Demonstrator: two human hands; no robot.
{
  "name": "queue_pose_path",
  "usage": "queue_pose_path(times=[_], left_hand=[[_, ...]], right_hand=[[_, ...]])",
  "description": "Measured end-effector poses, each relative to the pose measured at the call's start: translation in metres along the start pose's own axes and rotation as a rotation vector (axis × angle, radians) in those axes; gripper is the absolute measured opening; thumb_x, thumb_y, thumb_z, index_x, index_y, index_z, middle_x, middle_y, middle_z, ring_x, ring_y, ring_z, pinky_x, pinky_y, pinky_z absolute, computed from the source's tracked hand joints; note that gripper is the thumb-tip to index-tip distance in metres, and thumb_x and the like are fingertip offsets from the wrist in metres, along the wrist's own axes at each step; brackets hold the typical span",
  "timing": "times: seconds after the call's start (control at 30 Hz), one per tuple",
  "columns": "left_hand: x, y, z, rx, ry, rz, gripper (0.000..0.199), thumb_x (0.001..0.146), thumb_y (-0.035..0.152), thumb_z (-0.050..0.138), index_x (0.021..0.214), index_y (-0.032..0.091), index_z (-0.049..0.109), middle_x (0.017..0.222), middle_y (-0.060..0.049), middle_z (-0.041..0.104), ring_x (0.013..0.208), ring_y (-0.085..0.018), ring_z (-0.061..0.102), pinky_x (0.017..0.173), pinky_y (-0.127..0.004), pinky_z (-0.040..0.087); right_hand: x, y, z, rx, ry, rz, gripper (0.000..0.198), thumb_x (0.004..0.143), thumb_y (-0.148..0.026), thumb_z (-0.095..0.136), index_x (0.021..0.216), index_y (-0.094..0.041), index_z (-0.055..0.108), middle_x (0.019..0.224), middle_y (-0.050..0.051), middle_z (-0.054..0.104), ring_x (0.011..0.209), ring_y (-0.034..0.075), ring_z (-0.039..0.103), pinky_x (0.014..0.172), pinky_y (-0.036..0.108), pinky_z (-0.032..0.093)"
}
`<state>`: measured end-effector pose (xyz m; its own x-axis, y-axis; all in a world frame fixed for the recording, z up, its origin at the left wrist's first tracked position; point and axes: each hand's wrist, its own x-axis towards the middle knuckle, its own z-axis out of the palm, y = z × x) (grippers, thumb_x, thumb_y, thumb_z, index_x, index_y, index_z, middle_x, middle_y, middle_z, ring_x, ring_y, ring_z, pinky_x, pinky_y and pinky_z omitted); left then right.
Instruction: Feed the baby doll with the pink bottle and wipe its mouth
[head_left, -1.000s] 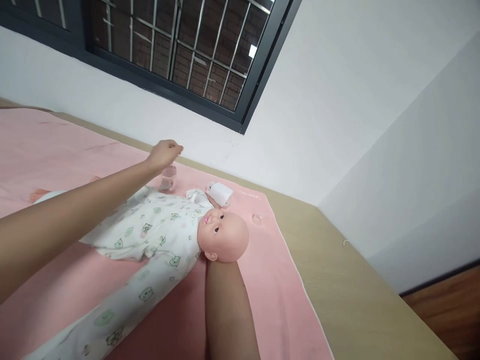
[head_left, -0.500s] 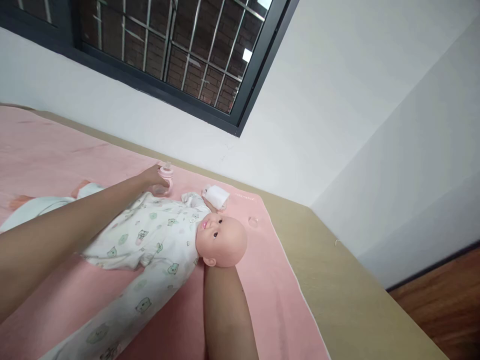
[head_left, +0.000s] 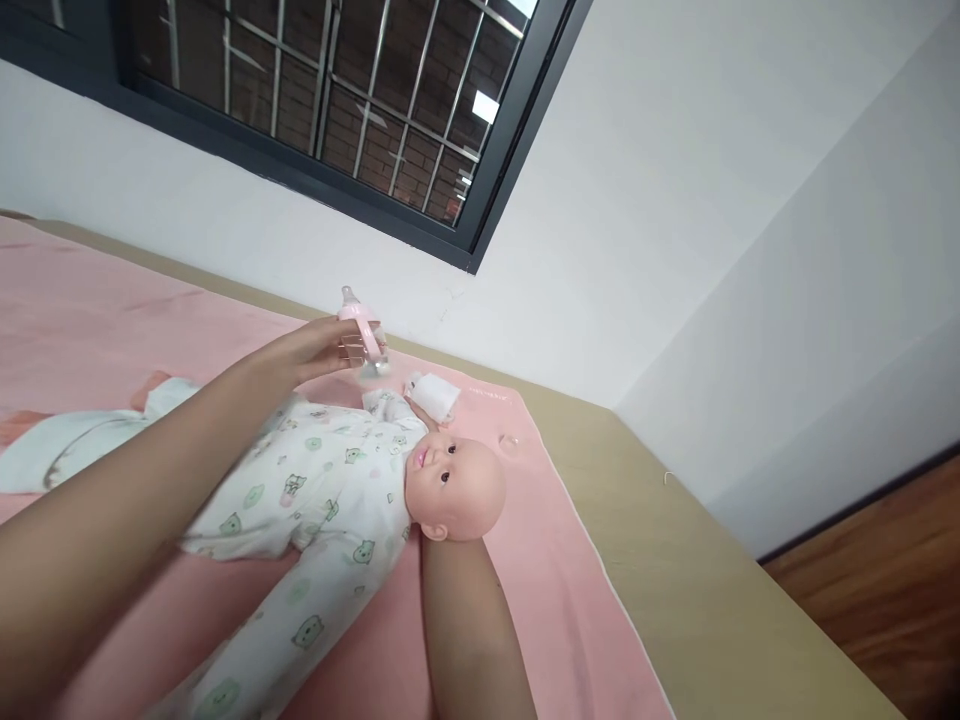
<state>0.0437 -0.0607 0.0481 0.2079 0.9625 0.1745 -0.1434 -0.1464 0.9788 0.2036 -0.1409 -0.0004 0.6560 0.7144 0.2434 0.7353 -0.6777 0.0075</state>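
My left hand (head_left: 319,348) is closed round a pink baby bottle (head_left: 366,335) with a clear teat pointing up, held just above the mat beyond the doll's chest. A bald baby doll (head_left: 457,490) in a white top with green animal prints lies on its back, its head to the right. My right forearm (head_left: 471,620) runs up from the bottom edge and passes under the doll's neck. The doll's head hides my right hand, so I cannot see its fingers clearly. Beside the doll's far arm lies a white, cloth-like item (head_left: 435,396).
A pink mat (head_left: 577,610) covers most of the tan surface (head_left: 637,520). A small clear round piece (head_left: 508,441) lies on the mat past the doll's head. Behind stand a white wall (head_left: 600,200) and a dark-framed barred window (head_left: 360,110).
My left hand has lifted the bottle off the mat and moved it to the right, towards the doll's head. The doll's head appears slightly further right in view.
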Motion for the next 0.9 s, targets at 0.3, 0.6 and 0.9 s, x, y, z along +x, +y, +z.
queue_pose_path(times=[0.3,0.6,0.9], left_hand=[[-0.024,0.023,0.014,-0.306,-0.093,0.008,0.032,0.065,0.028,0.083,0.092,0.016,0.070,0.091,-0.008,0.069,0.089,-0.022,0.066,0.094,-0.041,0.052],[-0.036,0.035,0.015,-0.360,-0.075,0.039,0.043,0.060,0.020,0.087,0.097,0.016,0.066,0.092,-0.006,0.069,0.090,-0.021,0.066,0.088,-0.037,0.052],[-0.036,0.031,0.013,0.015,0.028,0.179,0.061,0.058,0.022,0.079,0.115,0.022,0.059,0.093,-0.003,0.069,0.086,-0.022,0.067,0.079,-0.035,0.051]], right_hand=[[-0.010,0.003,-0.021,-0.647,-0.123,-0.082,0.014,0.053,-0.016,0.078,0.054,-0.023,0.066,0.068,0.005,0.068,0.086,0.043,0.072,0.085,0.058,0.058],[-0.012,0.007,-0.030,-1.127,-0.497,-0.145,0.004,0.061,-0.020,0.071,0.064,-0.022,0.070,0.084,0.007,0.072,0.098,0.039,0.070,0.097,0.047,0.054],[-0.011,0.013,-0.028,-0.870,-0.414,-0.206,0.019,0.050,-0.009,0.076,0.061,-0.023,0.070,0.083,0.008,0.073,0.099,0.040,0.069,0.098,0.048,0.051]])
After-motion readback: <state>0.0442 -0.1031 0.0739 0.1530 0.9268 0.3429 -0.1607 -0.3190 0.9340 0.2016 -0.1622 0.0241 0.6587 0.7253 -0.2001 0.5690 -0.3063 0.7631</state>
